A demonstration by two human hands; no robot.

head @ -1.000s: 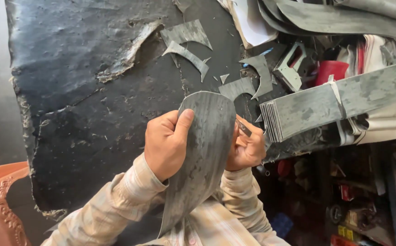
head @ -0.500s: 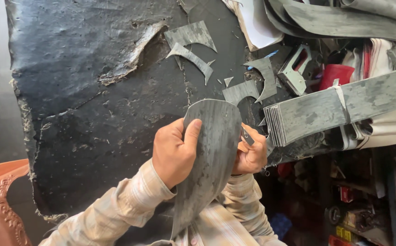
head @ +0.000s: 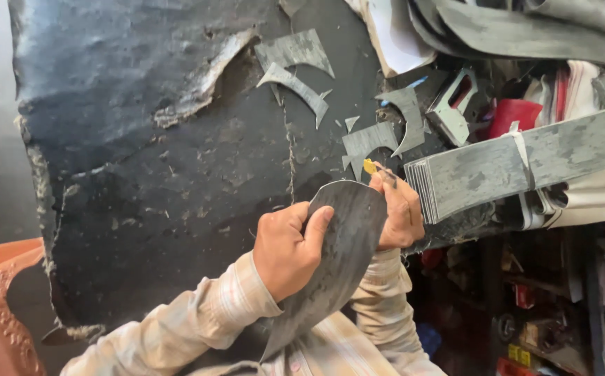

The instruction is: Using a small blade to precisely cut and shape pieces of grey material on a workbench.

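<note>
Fingers of both hands around a grey rubber strip (head: 337, 257), above scarred black slab (head: 142, 174), cluttered workshop.

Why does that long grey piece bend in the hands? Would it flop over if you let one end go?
Probably, yes. The grey strip curves where the left hand pinches it, and its lower end hangs toward the lap, so it looks thin and bendy, like rubber. It seems light, since the fingers alone carry it. The right hand at its top edge likely steadies it.
</note>
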